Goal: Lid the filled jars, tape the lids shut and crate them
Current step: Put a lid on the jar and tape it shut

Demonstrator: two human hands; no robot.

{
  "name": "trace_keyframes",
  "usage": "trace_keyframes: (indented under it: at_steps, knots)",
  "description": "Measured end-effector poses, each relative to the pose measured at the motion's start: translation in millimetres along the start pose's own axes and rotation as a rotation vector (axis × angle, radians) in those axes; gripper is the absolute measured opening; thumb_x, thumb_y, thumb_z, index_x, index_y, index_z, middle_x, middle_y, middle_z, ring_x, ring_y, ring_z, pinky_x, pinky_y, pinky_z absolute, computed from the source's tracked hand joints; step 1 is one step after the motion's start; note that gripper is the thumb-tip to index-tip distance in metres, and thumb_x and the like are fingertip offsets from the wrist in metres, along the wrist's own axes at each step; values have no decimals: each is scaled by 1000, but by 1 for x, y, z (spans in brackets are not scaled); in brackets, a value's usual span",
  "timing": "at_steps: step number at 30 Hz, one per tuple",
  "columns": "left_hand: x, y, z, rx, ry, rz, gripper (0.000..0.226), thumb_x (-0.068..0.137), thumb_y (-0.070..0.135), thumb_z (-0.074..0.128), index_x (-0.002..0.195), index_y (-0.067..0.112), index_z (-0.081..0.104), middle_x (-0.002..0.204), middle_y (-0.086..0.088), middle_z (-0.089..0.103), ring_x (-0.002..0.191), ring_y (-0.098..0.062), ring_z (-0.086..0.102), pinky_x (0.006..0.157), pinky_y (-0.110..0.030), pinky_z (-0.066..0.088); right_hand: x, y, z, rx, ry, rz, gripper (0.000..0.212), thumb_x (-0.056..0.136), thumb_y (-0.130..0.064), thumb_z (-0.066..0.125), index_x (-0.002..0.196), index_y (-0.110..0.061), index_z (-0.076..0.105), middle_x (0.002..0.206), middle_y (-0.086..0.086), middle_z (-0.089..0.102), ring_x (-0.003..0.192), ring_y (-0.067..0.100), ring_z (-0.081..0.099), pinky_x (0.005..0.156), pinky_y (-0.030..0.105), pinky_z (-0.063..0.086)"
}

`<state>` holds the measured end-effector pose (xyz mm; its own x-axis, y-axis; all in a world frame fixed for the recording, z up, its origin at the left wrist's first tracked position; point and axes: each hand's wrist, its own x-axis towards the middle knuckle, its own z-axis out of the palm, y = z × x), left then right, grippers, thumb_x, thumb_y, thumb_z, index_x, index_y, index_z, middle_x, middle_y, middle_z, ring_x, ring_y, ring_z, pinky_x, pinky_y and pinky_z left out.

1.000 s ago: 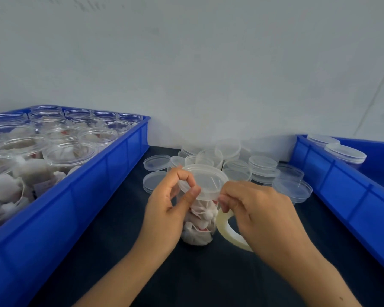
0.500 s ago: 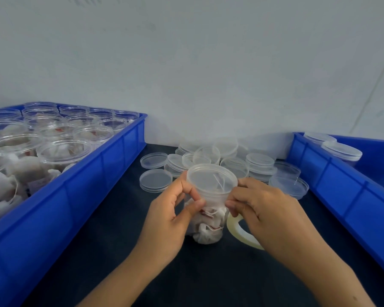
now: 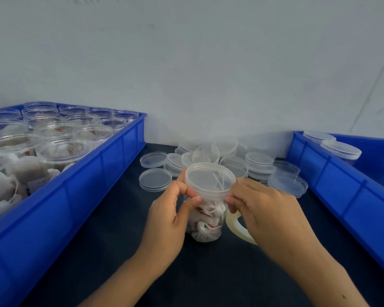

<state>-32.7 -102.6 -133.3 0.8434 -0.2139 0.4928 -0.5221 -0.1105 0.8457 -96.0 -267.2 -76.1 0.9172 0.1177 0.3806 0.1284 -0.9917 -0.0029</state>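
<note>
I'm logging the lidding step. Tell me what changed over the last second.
The lid, earlier tilted over the jar, now sits level on its mouth. The left hand and right hand keep their grip on its rim. The tape roll, both crates and the spare lids stayed put.

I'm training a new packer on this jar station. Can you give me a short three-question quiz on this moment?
1. True or false: the lid already sits on the jar between the hands.
2. Which crate holds the open filled jars? A) left crate B) right crate
3. Fill in: the tape roll lies on the table beside the jar, partly under the ____ hand.

Key:
1. True; the left hand and right hand both pinch its rim.
2. A; the right crate shows lidded jars.
3. Right.
</note>
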Motion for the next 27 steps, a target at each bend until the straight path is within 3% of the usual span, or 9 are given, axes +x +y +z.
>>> trace_keyframes:
  at_steps: [5, 9, 12, 14, 16, 18, 20, 23, 27]
  knots:
    - [2, 1, 1, 63, 65, 48, 35, 76, 56, 50, 84, 23, 57, 88, 12, 70, 77, -18, 68, 71, -42, 56, -1, -3, 1, -59, -2, 36, 46, 90, -49, 0, 90, -33, 44, 98, -11, 51, 77, 10, 54, 69, 29, 48]
    - [2, -1, 2, 91, 99, 78, 35, 77, 55, 51, 85, 22, 57, 79, 7, 69, 73, -22, 68, 69, -47, 55, 0, -6, 0, -40, 4, 57, 48, 90, -48, 4, 92, -31, 49, 96, -11, 52, 78, 11, 55, 70, 30, 48]
    - [2, -2, 3, 108, 102, 74, 38, 76, 57, 50, 85, 21, 57, 88, 8, 71, 78, -17, 68, 72, -40, 57, 0, -8, 1, 6, 35, 61, 44, 92, -46, 15, 87, -26, 54, 89, -9, 55, 72, 14, 56, 65, 34, 49]
    - [2, -3, 4, 90, 107, 52, 39, 73, 60, 52, 83, 22, 54, 106, 13, 71, 86, -1, 67, 74, -28, 57, -1, -9, 1, 42, 70, 66, 41, 92, -44, 22, 83, -23, 56, 84, -8, 56, 68, 17, 56, 61, 37, 49]
    - [5, -4, 3, -30, 134, -10, 45, 65, 59, 64, 81, 20, 46, 112, 22, 68, 98, 10, 63, 81, -24, 53, -1, -8, 2, 48, 78, 74, 38, 91, -44, 21, 82, -25, 53, 85, -8, 56, 69, 15, 56, 62, 36, 49]
    - [12, -10, -1, -178, 145, -66, 56, 55, 51, 76, 86, 19, 43, 108, 24, 69, 102, 3, 64, 89, -30, 52, -1, -7, 4, 70, 96, 73, 34, 92, -43, 24, 80, -27, 51, 84, -9, 57, 69, 15, 56, 61, 36, 49]
    - [17, -15, -5, -261, 101, -105, 65, 53, 44, 83, 104, 25, 47, 110, 21, 67, 103, -4, 64, 94, -34, 52, -1, -8, 5, 96, 158, 64, 27, 94, -34, 39, 75, -22, 55, 77, -9, 58, 60, 18, 55, 52, 40, 48]
    - [17, -18, 3, -315, -121, -96, 78, 65, 41, 85, 128, 33, 40, 120, 21, 60, 115, -3, 58, 95, -25, 50, -2, -13, 4, 111, 206, 66, 20, 90, -20, 59, 71, -18, 56, 73, -8, 59, 53, 20, 54, 42, 40, 45]
    - [15, -18, 16, -353, -132, -110, 77, 59, 44, 80, 125, 28, 44, 115, 19, 65, 111, -2, 61, 85, -15, 49, -3, -14, 4, 106, 151, 44, 23, 93, -31, 46, 77, -20, 59, 81, -9, 60, 59, 16, 56, 46, 36, 45]
